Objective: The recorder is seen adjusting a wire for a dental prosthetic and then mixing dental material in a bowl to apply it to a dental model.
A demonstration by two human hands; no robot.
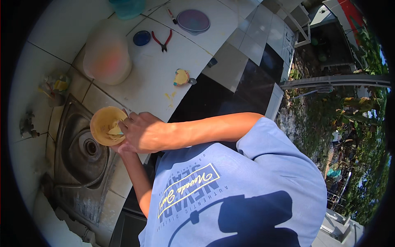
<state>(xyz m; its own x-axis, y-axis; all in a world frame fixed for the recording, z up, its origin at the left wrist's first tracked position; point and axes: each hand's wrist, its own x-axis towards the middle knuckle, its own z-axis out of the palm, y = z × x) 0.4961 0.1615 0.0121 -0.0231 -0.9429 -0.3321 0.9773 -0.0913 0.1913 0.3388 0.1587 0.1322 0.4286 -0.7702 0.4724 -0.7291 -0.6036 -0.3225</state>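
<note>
A yellow bowl (95, 128) is tilted over the edge of the metal sink, its open side toward me. My left hand (124, 147) is closed on the bowl's lower right side, and most of its fingers are hidden behind the bowl and the other hand. My right hand (142, 129) reaches over the rim with its fingers bent inside. At its fingertips a pale yellow, flat piece (115, 131) lies against the bowl's inner wall; I cannot make out its kind. The bowl's inside has yellowish smears.
The sink (74, 197) has a round drain (90, 147). Along the white tiled counter stand a large whitish tub (108, 57), a blue lid (142, 38), red-handled pliers (162, 41), a purple-topped round container (193, 21) and a yellow-smeared piece (181, 77). A tap (29, 125) juts from the wall.
</note>
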